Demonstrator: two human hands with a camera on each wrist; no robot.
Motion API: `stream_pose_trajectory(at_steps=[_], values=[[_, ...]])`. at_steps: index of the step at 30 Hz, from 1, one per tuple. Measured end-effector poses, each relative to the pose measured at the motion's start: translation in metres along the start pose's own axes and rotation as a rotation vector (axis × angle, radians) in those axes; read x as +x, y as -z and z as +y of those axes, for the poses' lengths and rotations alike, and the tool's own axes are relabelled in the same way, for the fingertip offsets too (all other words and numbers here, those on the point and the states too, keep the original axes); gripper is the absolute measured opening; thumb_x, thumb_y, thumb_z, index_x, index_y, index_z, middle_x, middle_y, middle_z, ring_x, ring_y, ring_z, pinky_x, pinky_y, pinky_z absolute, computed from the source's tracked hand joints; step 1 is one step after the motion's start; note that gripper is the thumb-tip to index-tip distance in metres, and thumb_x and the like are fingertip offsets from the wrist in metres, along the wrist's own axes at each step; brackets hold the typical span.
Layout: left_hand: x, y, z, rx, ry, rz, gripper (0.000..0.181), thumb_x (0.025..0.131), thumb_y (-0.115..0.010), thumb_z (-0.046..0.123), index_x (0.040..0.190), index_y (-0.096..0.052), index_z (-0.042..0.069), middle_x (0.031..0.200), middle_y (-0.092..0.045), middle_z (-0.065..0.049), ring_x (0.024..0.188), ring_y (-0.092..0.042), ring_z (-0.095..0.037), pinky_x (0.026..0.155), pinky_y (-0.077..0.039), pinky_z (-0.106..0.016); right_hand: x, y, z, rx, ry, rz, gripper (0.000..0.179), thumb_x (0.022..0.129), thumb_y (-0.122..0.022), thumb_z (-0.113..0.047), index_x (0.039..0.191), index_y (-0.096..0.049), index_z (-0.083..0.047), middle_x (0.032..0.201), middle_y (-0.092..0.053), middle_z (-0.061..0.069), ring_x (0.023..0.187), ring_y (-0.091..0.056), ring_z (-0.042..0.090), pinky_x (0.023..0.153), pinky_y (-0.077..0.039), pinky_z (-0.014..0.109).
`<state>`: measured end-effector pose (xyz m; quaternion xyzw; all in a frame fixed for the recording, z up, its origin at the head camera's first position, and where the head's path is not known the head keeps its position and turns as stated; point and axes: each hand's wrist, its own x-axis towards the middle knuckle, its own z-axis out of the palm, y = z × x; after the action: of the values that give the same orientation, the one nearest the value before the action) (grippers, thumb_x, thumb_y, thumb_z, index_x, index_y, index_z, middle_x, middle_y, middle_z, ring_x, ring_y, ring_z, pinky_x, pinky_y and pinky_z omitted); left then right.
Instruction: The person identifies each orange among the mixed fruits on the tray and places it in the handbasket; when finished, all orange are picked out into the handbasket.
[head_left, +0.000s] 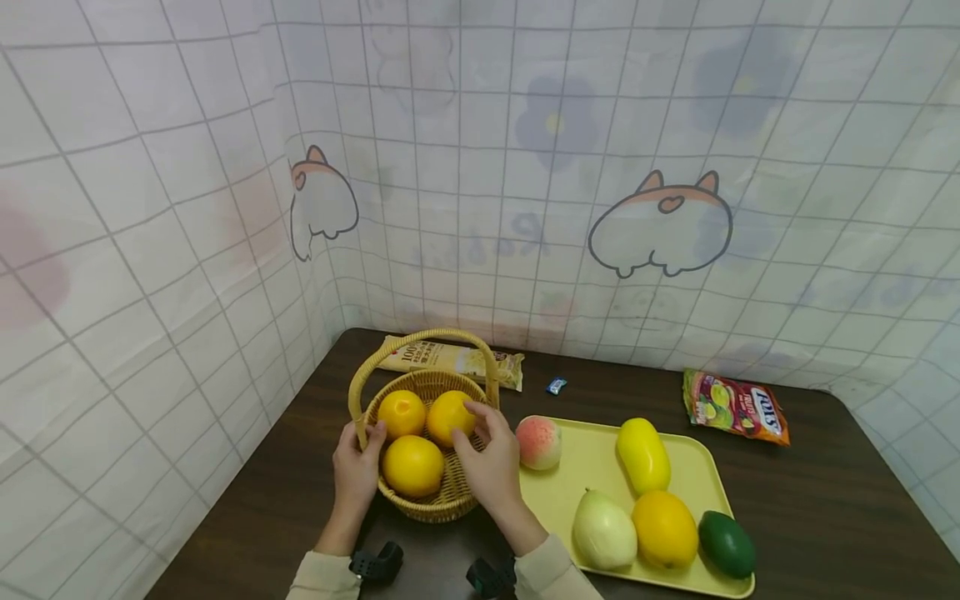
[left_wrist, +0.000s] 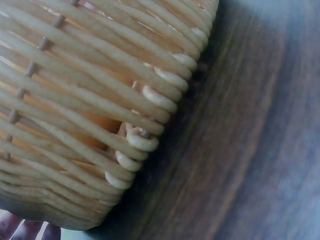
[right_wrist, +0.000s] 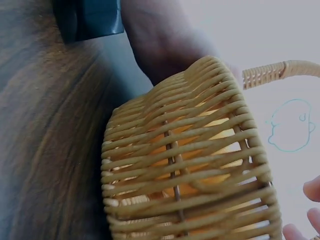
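Sleeves, bottom centre. Left hand: grasping basket, left side, lower centre. Right hand: fingertips at right-hand orange inside; grip cannot be told. Advisable: basket braced, orange handled lightly.

Upright wicker basket, three round orange-yellow fruits inside

Soft, even light fills the head view, leaving the white grid-patterned cloth wall pale and slightly hazy, with small highlights on the round, shiny orange fruits. In the left wrist view, bluish glare washes over the softly blurred dark brown wooden table; in the right, an overexposed background glows through the tan woven wicker basket.
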<state>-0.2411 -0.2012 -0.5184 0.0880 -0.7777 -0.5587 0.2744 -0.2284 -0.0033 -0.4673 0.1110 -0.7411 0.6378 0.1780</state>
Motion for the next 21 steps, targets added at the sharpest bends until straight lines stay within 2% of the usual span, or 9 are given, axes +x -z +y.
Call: stream_pose_trajectory(at_steps=[4, 6, 9, 12, 15, 21], values=[[-0.001, 0.000, 0.001, -0.003, 0.016, -0.012, 0.029, 0.098, -0.061, 0.030, 0.094, -0.057, 0.002, 0.083, -0.049, -0.005, 0.073, -0.046, -0.017, 0.067, -0.036, -0.027, -0.009, 0.013, -0.024, 0.042, -0.022, -0.018, 0.032, 0.087, -0.068, 0.004, 0.119, -0.061, 0.001, 0.118, -0.059, 0.018, 0.113, -0.057, 0.036, 0.096, -0.045, 0.052], [-0.002, 0.000, 0.002, -0.002, 0.019, -0.016, 0.029, 0.098, -0.061, 0.030, 0.094, -0.057, 0.002, 0.082, -0.048, -0.005, 0.073, -0.045, -0.016, 0.066, -0.035, -0.027, -0.012, 0.020, -0.028, 0.065, -0.037, -0.029, 0.031, 0.088, -0.066, 0.005, 0.118, -0.061, 0.001, 0.118, -0.059, 0.017, 0.112, -0.057, 0.035, 0.096, -0.045, 0.053], [-0.002, 0.000, 0.002, -0.003, 0.019, -0.013, 0.029, 0.098, -0.061, 0.030, 0.094, -0.056, 0.002, 0.082, -0.048, -0.005, 0.072, -0.045, -0.016, 0.066, -0.035, -0.027, -0.014, 0.028, -0.018, 0.064, -0.027, -0.053, 0.030, 0.089, -0.066, 0.002, 0.119, -0.062, -0.005, 0.120, -0.059, 0.014, 0.111, -0.056, 0.030, 0.094, -0.047, 0.050], [-0.003, 0.001, 0.001, -0.007, 0.019, -0.012, 0.028, 0.098, -0.061, 0.030, 0.093, -0.056, 0.002, 0.082, -0.048, -0.005, 0.073, -0.045, -0.016, 0.066, -0.035, -0.027, -0.018, 0.039, -0.008, 0.041, 0.019, -0.058, 0.030, 0.090, -0.067, -0.001, 0.118, -0.064, -0.011, 0.121, -0.060, 0.011, 0.108, -0.057, 0.027, 0.091, -0.050, 0.047], [-0.003, 0.000, 0.001, -0.008, 0.016, -0.014, 0.028, 0.098, -0.061, 0.030, 0.093, -0.056, 0.002, 0.083, -0.048, -0.005, 0.073, -0.045, -0.016, 0.066, -0.035, -0.027, -0.021, 0.053, -0.011, 0.017, 0.058, -0.058, 0.029, 0.090, -0.068, -0.001, 0.117, -0.065, -0.013, 0.117, -0.062, 0.010, 0.106, -0.058, 0.031, 0.089, -0.051, 0.046], [-0.001, 0.000, 0.001, -0.007, 0.019, -0.020, 0.029, 0.098, -0.060, 0.031, 0.094, -0.056, 0.002, 0.083, -0.048, -0.005, 0.073, -0.045, -0.016, 0.066, -0.035, -0.027, -0.028, 0.080, -0.019, -0.004, 0.096, -0.055, 0.031, 0.089, -0.068, 0.002, 0.116, -0.065, -0.014, 0.115, -0.062, 0.010, 0.107, -0.060, 0.029, 0.088, -0.052, 0.044]])
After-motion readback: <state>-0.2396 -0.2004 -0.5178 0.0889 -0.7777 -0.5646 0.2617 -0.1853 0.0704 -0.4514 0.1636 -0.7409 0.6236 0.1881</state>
